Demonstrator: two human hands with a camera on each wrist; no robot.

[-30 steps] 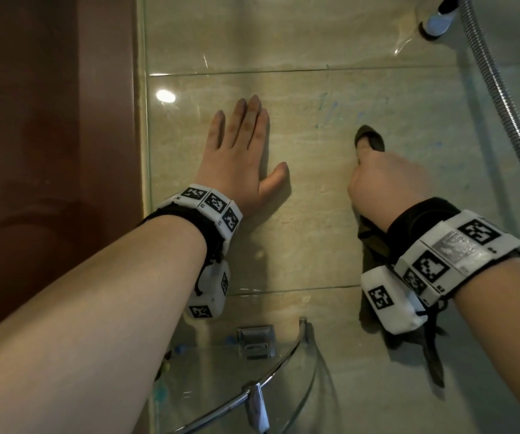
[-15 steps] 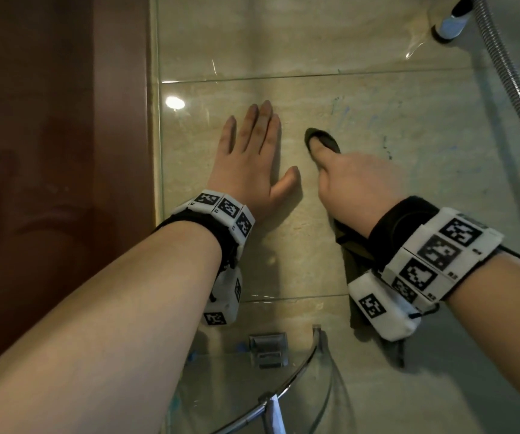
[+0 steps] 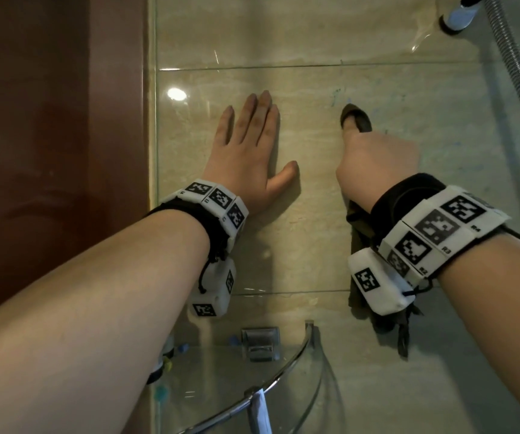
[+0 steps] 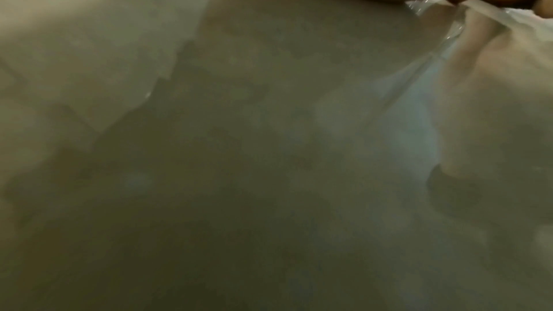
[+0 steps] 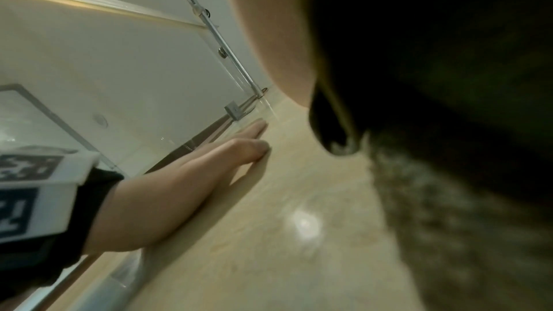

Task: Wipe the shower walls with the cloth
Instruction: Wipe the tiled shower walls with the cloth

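Glossy beige tile wall; left hand spread flat; right hand grips dark cloth.

Small codes on the right wrist band

The white band strapped round the right wrist carries black-and-white square marker patterns, and beside three of them tiny printed codes can be read in the head view: "R4", "R3" and "R2". The band on the left wrist has the same kind of patterns, but the small characters next to them are too small to make out.
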